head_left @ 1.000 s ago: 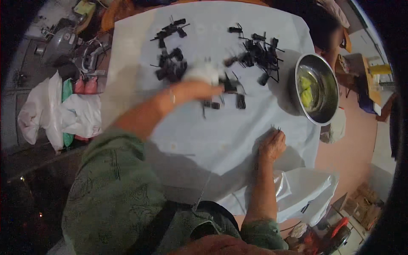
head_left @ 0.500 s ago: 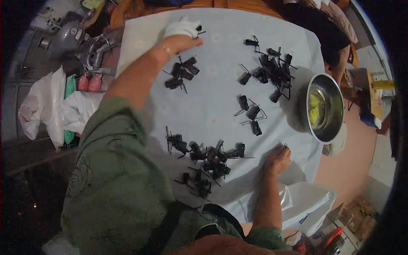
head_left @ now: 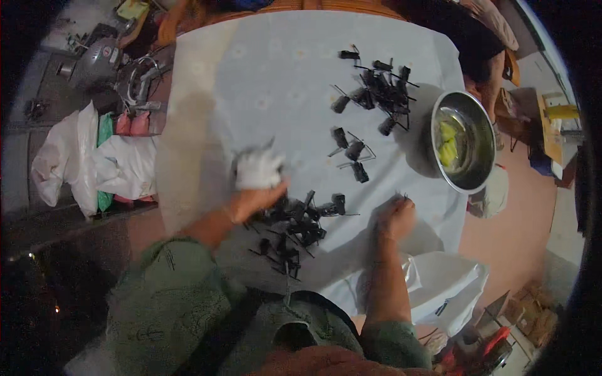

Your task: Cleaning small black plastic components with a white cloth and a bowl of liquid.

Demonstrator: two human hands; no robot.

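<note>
My left hand (head_left: 251,202) is closed around a crumpled white cloth (head_left: 257,169) and rests on the pale blue tablecloth (head_left: 276,81), right beside a heap of small black parts (head_left: 295,229) near the front edge. My right hand (head_left: 394,218) lies fisted on the cloth to the right of that heap, pinching a few thin dark pieces whose kind I cannot make out. A second cluster of black parts (head_left: 379,88) lies at the far right, and a few loose ones (head_left: 351,153) sit mid-table.
A steel bowl (head_left: 486,156) with yellow-green pieces inside stands at the right edge. White plastic bags (head_left: 94,166) hang left of the table, another white bag (head_left: 448,285) by my right knee. Metal pots (head_left: 100,62) lie on the floor far left.
My left hand swept the white cloth from the table's far side back toward me, beside the near heap. My right hand stayed near the front edge.
</note>
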